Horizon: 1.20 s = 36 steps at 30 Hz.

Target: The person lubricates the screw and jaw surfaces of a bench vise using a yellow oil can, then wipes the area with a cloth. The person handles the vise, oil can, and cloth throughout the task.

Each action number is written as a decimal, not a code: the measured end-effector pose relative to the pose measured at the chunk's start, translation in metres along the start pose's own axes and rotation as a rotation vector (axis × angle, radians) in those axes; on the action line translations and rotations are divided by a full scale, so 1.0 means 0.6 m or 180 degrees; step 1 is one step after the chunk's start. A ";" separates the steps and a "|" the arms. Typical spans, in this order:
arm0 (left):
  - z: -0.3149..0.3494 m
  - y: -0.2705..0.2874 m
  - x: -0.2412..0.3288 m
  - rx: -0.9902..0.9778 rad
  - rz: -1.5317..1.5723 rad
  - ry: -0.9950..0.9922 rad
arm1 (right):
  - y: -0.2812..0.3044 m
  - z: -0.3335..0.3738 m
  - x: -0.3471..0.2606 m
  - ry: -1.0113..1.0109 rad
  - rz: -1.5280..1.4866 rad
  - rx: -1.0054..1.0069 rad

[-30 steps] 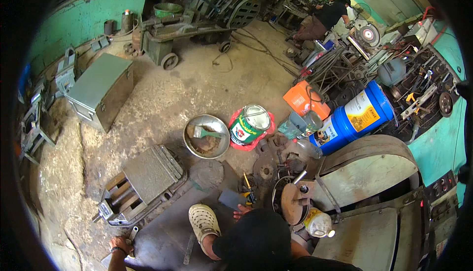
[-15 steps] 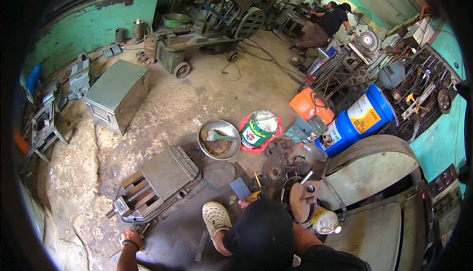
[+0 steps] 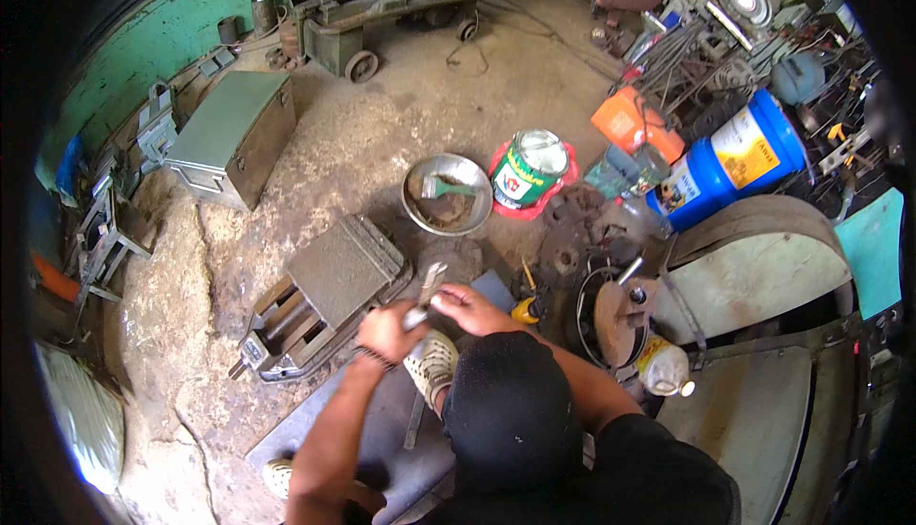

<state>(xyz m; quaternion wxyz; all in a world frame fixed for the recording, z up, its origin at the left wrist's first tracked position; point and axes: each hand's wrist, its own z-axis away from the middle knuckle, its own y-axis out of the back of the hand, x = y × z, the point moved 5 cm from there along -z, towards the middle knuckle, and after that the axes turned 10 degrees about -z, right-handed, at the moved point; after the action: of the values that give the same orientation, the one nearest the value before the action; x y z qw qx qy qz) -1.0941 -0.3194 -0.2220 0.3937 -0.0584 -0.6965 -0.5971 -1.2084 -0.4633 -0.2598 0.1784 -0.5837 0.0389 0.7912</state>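
In front of me, my left hand point(image 3: 389, 332), with a dark bracelet at the wrist, is closed round a shiny metal tool that looks like an adjustable wrench point(image 3: 435, 275). Its jawed end points up and away from me. From the right, my right hand point(image 3: 469, 309) meets the same tool, its fingers closed at the shank below the jaws. The grip ends are partly hidden. Just beyond the left hand a heavy grey machine vise point(image 3: 334, 272) lies on the floor. A flat blue-grey piece point(image 3: 493, 290) lies beyond the right hand, beside a yellow-handled tool point(image 3: 525, 309).
A metal basin point(image 3: 412, 210) holding a brush point(image 3: 447, 188) stands past the vise, beside a green can point(image 3: 515, 181). Blue buckets point(image 3: 720, 162), a plastic jug point(image 3: 662, 367) and a round-ended metal housing point(image 3: 763, 267) crowd the right. A metal box point(image 3: 224, 138) stands far left.
My left hand has come up from the floor beside the vise to the middle, now with the wrench. My right hand has left the blue-grey piece and joined it. The view has tilted down.
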 end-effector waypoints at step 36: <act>-0.031 0.310 0.118 0.1930 0.5506 0.0107 | -0.331 -0.064 -0.485 0.1545 0.2739 0.0419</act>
<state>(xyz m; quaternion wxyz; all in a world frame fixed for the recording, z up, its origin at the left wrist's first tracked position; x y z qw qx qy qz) -1.0308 -0.3113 -0.0328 0.7121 -0.4451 -0.5310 0.1134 -1.0344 -0.3574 0.0303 -0.1421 -0.6695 0.3665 0.6302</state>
